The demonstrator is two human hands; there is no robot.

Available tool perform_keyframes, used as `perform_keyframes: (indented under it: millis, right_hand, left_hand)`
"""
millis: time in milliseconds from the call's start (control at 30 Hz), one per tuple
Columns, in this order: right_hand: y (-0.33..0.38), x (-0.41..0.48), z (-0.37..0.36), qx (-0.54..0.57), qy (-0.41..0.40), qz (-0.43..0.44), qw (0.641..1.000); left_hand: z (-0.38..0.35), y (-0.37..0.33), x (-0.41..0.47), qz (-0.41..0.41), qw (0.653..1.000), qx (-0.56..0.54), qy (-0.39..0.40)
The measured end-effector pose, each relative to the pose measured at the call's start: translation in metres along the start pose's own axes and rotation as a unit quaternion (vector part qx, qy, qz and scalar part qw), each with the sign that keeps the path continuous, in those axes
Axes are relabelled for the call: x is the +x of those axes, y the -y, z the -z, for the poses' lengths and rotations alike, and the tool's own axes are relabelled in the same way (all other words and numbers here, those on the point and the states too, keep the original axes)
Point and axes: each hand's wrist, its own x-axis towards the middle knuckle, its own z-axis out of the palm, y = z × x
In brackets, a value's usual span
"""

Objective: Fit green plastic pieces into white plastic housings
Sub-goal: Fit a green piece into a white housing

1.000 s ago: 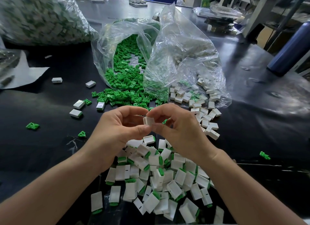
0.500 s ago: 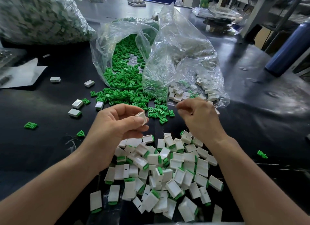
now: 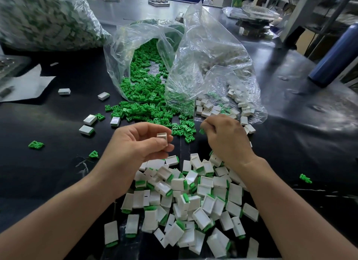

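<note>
White housing (image 3: 162,138) sits pinched between the thumb and forefinger of my left hand (image 3: 135,143), that grip clamped on it, held off the table (image 3: 48,168) near the middle of my view. At 3 o'clock from it my right hand (image 3: 226,137) has its grip curled on a green piece (image 3: 202,131) that pokes out at the fingertips, right by the loose green pieces (image 3: 147,104) spilling from a clear bag (image 3: 209,52) at 12 o'clock. Down at 6 o'clock, under both wrists, I see a heap of assembled housings (image 3: 189,197) with green ends showing.
</note>
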Motion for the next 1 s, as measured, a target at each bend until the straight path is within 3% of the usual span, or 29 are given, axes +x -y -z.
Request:
perform_keyframes:
  millis: [200,533,1000]
  right_hand:
    - [0.023,-0.012,0.015,0.215,-0.025,-0.025,0.976]
    - [0.036,-0.021,0.01,0.287,0.011,0.007,0.958]
    - [0.039,-0.024,0.011,0.464,0.079,0.0,0.883]
  left_hand:
    - [-0.001,0.0,-0.001,-0.004,1.0,0.022,-0.007]
    - [-0.001,-0.002,-0.002,0.006,1.0,0.019,0.007]
    - [-0.002,0.0,-0.001,-0.01,0.999,0.041,-0.01]
